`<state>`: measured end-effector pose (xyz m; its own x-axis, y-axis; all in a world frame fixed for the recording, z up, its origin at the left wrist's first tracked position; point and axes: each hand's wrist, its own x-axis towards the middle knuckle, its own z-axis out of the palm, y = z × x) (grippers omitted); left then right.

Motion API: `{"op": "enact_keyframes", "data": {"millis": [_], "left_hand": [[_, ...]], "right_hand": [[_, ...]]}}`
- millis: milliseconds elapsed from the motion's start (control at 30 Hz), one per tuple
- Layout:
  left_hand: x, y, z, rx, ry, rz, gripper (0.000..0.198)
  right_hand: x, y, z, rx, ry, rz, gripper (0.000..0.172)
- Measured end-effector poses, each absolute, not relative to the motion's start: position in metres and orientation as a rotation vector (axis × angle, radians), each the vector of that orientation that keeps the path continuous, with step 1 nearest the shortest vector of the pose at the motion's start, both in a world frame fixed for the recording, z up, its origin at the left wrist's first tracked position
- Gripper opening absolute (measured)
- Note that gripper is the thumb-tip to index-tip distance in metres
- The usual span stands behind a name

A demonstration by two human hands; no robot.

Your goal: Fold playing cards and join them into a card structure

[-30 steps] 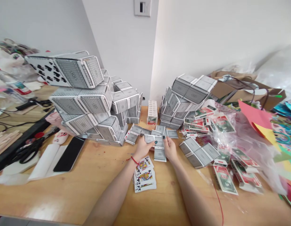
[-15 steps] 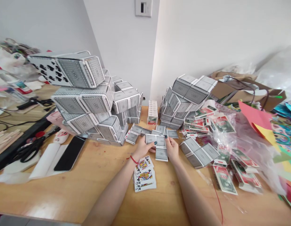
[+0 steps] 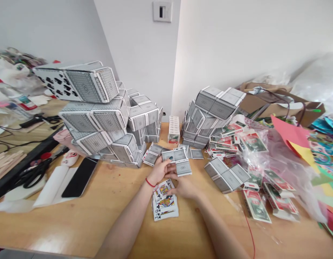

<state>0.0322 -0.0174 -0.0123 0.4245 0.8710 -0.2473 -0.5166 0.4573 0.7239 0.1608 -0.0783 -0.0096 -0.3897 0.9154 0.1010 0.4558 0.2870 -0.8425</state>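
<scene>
My left hand [image 3: 158,170] pinches an L-shaped piece of joined playing cards [image 3: 179,154], grey patterned backs up, with the thumb on top and the fingers beneath. Just below it, my right hand [image 3: 184,186] is off that piece. Its thumb and fingers are spread at the right edge of a fanned pile of face-up playing cards [image 3: 165,208], kings, queens and jacks showing. Behind the held piece lie more folded card pieces [image 3: 152,154] on the wooden table.
Tall stacks of card-built blocks stand at left [image 3: 101,118] and right [image 3: 209,111]. A smaller card block [image 3: 227,174] sits right of my hands, beside red-and-green card boxes [image 3: 256,207] and plastic wrap. A phone [image 3: 80,178] and black scissors [image 3: 34,172] lie left.
My right hand has let go of the joined card piece and moved down and left to the face-up pile. The left hand keeps the piece, now slightly tilted.
</scene>
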Motion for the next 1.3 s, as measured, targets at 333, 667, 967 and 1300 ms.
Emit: {"op": "enact_keyframes", "data": {"millis": [333, 667, 967, 1300], "left_hand": [[0.027, -0.018, -0.004, 0.621, 0.610, 1.072, 0.048], [0.026, -0.013, -0.010, 0.447, 0.708, 1.230, 0.041], [0.028, -0.011, -0.008, 0.406, 0.716, 1.309, 0.040], [0.030, -0.010, -0.008, 0.443, 0.732, 1.467, 0.041]], "right_hand": [[0.159, -0.077, -0.010, -1.334, -1.912, 1.168, 0.028], [0.199, -0.069, -0.013, -1.123, -1.145, 1.612, 0.028], [0.211, -0.075, -0.009, -1.133, -0.972, 1.268, 0.029], [0.192, -0.083, -0.005, -1.403, -0.970, 0.523, 0.026]]}}
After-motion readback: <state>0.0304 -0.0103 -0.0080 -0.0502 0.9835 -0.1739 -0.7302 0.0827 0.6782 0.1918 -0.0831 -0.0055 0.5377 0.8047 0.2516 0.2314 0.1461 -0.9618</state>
